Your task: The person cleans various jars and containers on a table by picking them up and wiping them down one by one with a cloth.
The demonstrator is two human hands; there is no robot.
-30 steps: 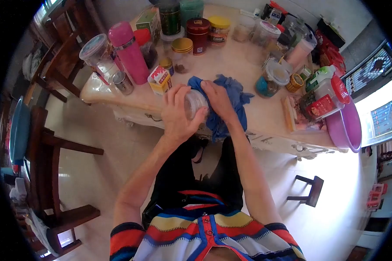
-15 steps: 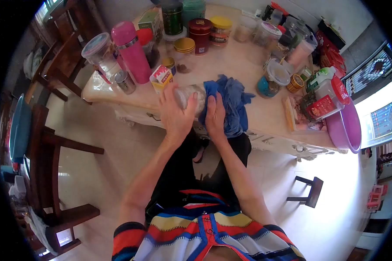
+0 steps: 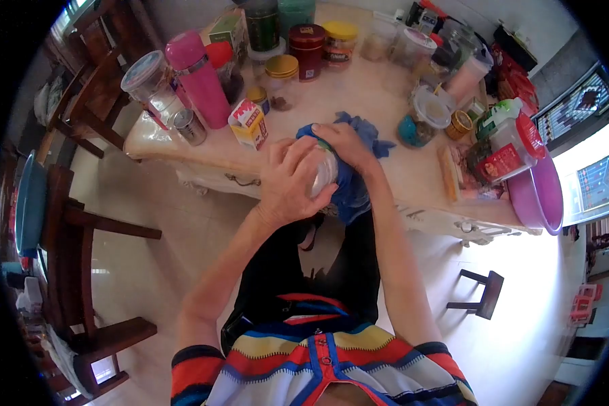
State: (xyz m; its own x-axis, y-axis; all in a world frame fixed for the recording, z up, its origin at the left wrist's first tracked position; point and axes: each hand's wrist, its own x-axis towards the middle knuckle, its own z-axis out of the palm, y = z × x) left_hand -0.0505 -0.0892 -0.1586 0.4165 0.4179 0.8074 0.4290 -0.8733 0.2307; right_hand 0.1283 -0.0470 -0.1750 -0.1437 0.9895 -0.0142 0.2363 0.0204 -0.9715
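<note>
A clear jar (image 3: pixel 326 172) is tilted at the table's front edge, its round end facing my lap. My left hand (image 3: pixel 289 177) wraps its fingers around the jar's side. On the jar's other side, my right hand (image 3: pixel 347 147) presses a crumpled blue cloth (image 3: pixel 350 193) against it. Part of the cloth lies on the table beyond my right hand, and part hangs over the edge. Left of my hands stands a small yellow, white and red carton (image 3: pixel 249 124). The jar's contents are mostly hidden by my fingers and the cloth.
A pink thermos (image 3: pixel 199 81), a metal can (image 3: pixel 190 127) and a gold-lidded jar (image 3: pixel 282 81) stand at the left. To the right are a lidded tub with a blue base (image 3: pixel 421 123), a red-lidded jar (image 3: pixel 511 152) and a purple basin (image 3: pixel 538 196). A small stool (image 3: pixel 488 295) stands on the floor.
The jar has turned, so its end now faces more towards me. My right hand has moved up over the cloth and around the jar's far side; my left hand has shifted right.
</note>
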